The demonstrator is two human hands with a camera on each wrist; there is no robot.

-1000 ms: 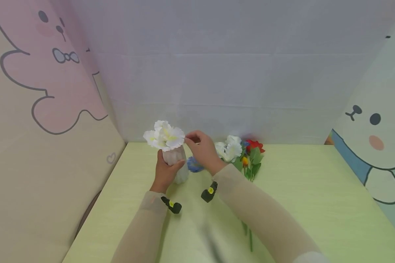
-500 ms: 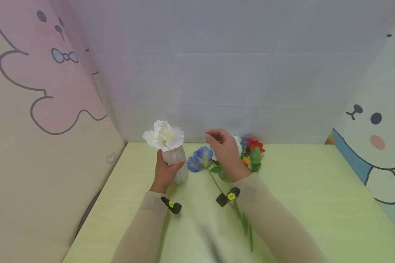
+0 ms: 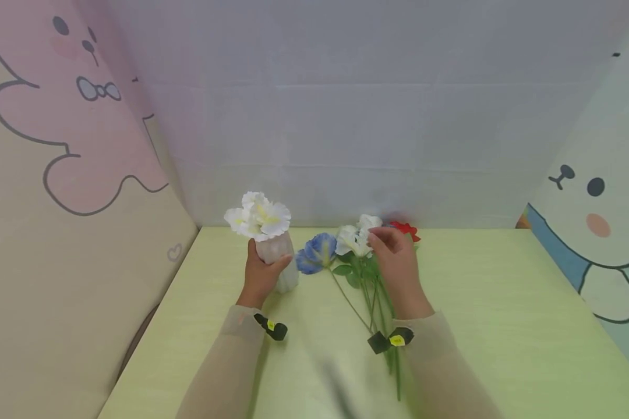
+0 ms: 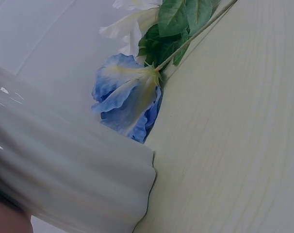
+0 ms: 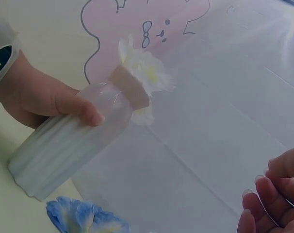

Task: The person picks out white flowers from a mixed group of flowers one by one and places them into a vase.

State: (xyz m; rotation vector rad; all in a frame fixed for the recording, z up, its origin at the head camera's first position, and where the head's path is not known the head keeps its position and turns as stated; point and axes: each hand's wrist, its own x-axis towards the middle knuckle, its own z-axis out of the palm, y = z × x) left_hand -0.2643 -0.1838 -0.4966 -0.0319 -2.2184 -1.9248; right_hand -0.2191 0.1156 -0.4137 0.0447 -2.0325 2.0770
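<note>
My left hand (image 3: 262, 276) grips a pale ribbed vase (image 3: 288, 278) at the left of the table, its thumb across the near side. A white artificial flower (image 3: 259, 216) with yellow-tinged petals rises from the vase's mouth. The right wrist view shows the thumb lying along the vase (image 5: 64, 150) just below its neck. My right hand (image 3: 398, 273), with loosely bent fingers and nothing in them, hovers over a group of flowers on the table. Its fingertips overlap the white blooms (image 3: 348, 240); a red flower (image 3: 407, 230) is partly covered behind the knuckles.
A blue flower (image 3: 318, 254) lies just right of the vase, its thin stem running toward the right wrist. Green leaves (image 3: 364, 267) and long stems extend toward the table's front. A pale curtain (image 3: 314, 128) stands behind the table, with printed panels at both sides.
My right hand has moved away from the white flower in the vase, rightward to above the flowers lying on the table, uncovering the blue one. The left hand still holds the vase.
</note>
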